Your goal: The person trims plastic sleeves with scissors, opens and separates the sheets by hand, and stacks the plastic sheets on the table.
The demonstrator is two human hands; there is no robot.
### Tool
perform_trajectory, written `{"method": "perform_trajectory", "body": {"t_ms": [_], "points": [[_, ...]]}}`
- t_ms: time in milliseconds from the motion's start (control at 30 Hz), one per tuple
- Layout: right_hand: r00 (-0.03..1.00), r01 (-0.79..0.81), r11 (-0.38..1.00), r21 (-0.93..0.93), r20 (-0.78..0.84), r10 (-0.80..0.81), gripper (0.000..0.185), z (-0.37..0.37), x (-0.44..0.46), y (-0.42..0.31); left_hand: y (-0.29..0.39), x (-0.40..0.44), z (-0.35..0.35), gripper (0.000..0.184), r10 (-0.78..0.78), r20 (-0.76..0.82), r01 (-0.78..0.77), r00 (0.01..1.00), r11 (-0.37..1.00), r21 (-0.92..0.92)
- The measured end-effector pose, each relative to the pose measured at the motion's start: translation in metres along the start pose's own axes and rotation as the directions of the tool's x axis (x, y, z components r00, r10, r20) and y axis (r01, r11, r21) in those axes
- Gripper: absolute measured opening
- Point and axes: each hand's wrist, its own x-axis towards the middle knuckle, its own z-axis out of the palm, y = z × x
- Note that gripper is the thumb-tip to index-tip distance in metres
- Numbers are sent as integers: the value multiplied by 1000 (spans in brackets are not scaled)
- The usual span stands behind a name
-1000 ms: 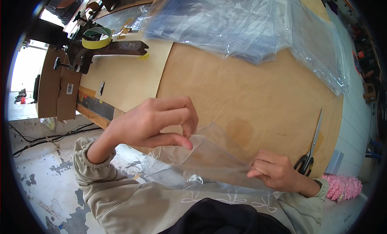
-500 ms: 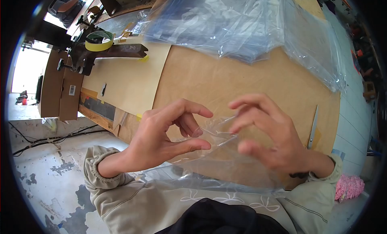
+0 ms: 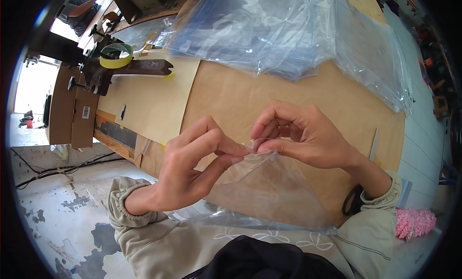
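My left hand (image 3: 187, 166) pinches the edge of a clear plastic sheet (image 3: 274, 192) between thumb and forefinger. Close beside it, my right hand (image 3: 305, 137) also has thumb and fingers closed on the gathered plastic, the fingertips nearly meeting. From there the sheet hangs down in a wide, creased triangle toward my lap. Whether it is a single sheet or a bag, I cannot tell. Under my right wrist lie scissors, with the black handle (image 3: 353, 200) and the blade (image 3: 374, 143) showing on either side.
A heap of clear plastic (image 3: 260, 36) covers the table's far side. On the left, a dark metal clamp-like fixture (image 3: 144, 67) bears a yellow tape roll (image 3: 116, 56), near a small cutter (image 3: 122, 112) and cardboard box (image 3: 62, 106). Another person (image 3: 82, 12) is at upper left.
My hands have come together, the right moving left and slightly up. Its fingers, apart before, now pinch the plastic. The left thumb and forefinger have closed on it too, and the sheet is lifted higher.
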Motion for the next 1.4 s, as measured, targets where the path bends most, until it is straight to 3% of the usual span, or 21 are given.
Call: {"method": "perform_trajectory", "body": {"t_ms": [167, 233, 300, 367, 467, 533, 633, 733, 800, 867, 933, 1033, 1133, 1200, 1333, 1400], "points": [[999, 45, 999, -1, -15, -45, 20, 2, -3, -2, 2, -5, 0, 23, 127, -50, -119, 991, 982, 144], [999, 35, 999, -12, -21, -35, 24, 4, -3, -4, 0, -5, 0, 20, 104, -59, -97, 993, 990, 103], [983, 179, 963, -203, -7, -184, 26, 5, -2, -4, -3, -3, -3, 18, 124, -45, -121, 991, 991, 59], [953, 284, 884, -371, 12, -302, 29, 6, -2, -1, -9, 3, -6, 16, 185, -10, -184, 983, 983, 5], [898, 390, 738, -551, 51, -437, 31, 7, -1, 11, -19, 4, 1, 14, 55, 26, -43, 998, 942, -333], [850, 459, 646, -610, 90, -519, 32, 5, -2, 18, -26, 5, -2, 12, 68, 49, -45, 996, 930, -364], [809, 414, 335, -846, 174, -561, 32, -1, 0, 18, -34, 7, 0, 8, -1, 40, 18, 999, 906, -424], [842, 373, 263, -890, 206, -498, 32, -2, -2, 17, -36, 7, -1, 5, -90, 84, 118, 992, 892, -436], [862, 319, 325, -890, 129, -491, 31, 3, -8, 16, -42, 8, -6, 6, -115, 139, 163, 984, 897, -410], [908, 215, 564, -797, -50, -417, 30, 13, -21, 16, -43, 11, -12, 7, -129, 193, 203, 973, 877, -436], [943, 31, 873, -487, -275, -188, 31, 24, -35, 18, -47, 16, -14, 9, -109, 240, 208, 965, 875, -437], [951, -228, 972, -48, -226, 212, 34, 23, -38, 20, -53, 24, -11, 14, -42, 273, 156, 961, 898, -412], [971, -66, 962, -264, -238, 1, 34, 26, -36, 23, -56, 27, -6, 18, -33, 264, 142, 964, 902, -407], [975, -57, 955, -291, -221, -9, 34, 26, -35, 24, -58, 27, -11, 14, -63, 273, 171, 960, 902, -396], [988, 77, 899, -431, -86, -126, 37, 22, -37, 35, -58, 31, -22, 18, 88, 225, -57, 970, 989, -139], [995, 77, 871, -485, -19, -98, 42, 15, -40, 34, -56, 37, -33, 21, 132, 209, -132, 969, 991, -14]]}}
